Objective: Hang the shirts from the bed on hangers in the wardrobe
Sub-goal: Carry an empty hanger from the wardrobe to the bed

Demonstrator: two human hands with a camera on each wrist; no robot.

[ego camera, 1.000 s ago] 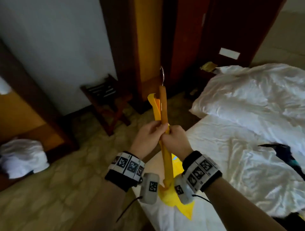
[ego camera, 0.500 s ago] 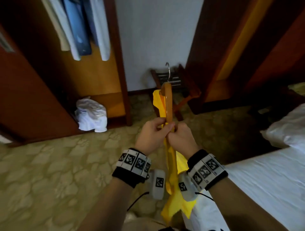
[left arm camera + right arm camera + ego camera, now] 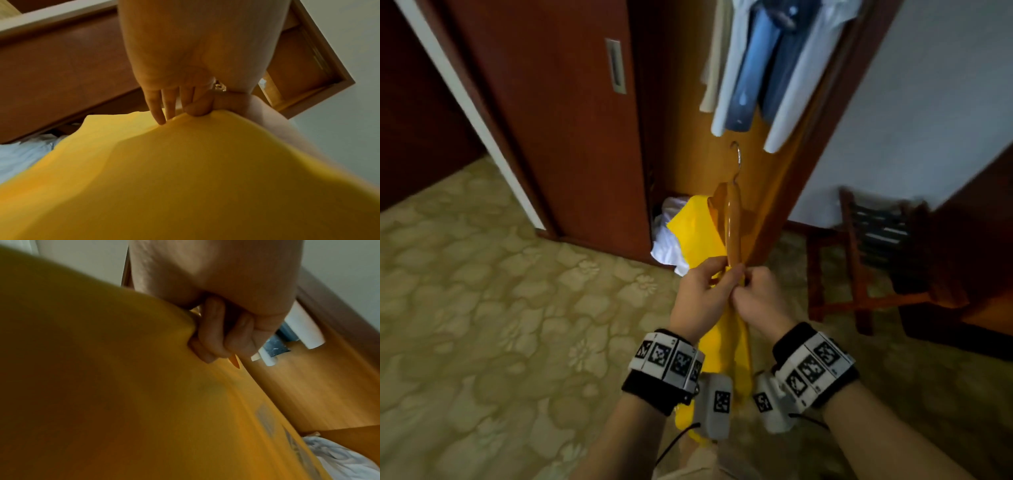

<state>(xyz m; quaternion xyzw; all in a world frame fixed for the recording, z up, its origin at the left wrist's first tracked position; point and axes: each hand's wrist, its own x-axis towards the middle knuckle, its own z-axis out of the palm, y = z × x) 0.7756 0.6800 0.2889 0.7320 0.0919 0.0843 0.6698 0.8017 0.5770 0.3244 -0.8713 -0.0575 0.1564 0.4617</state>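
Note:
A yellow shirt (image 3: pixel 697 236) hangs on a wooden hanger (image 3: pixel 732 226) with a metal hook (image 3: pixel 737 158), held edge-on in front of the open wardrobe (image 3: pixel 685 144). My left hand (image 3: pixel 703 291) pinches the yellow cloth (image 3: pixel 185 162) and the hanger's near end from the left. From the right, my right hand (image 3: pixel 760 298) curls its fingers (image 3: pixel 213 337) round the yellow fabric (image 3: pixel 102 386) at the same spot. The shirt's lower part drops between my wrists.
White and blue shirts (image 3: pixel 763 68) hang inside the wardrobe. A white bundle (image 3: pixel 667 240) lies on its floor. The wardrobe door (image 3: pixel 565 120) stands to the left. A wooden luggage rack (image 3: pixel 866 260) sits at the right by the wall. Patterned carpet (image 3: pixel 482 325) covers the floor.
The view has swung from the bed to the wardrobe, which is now straight ahead and closer. Both hands keep the same hold on the shirt and hanger.

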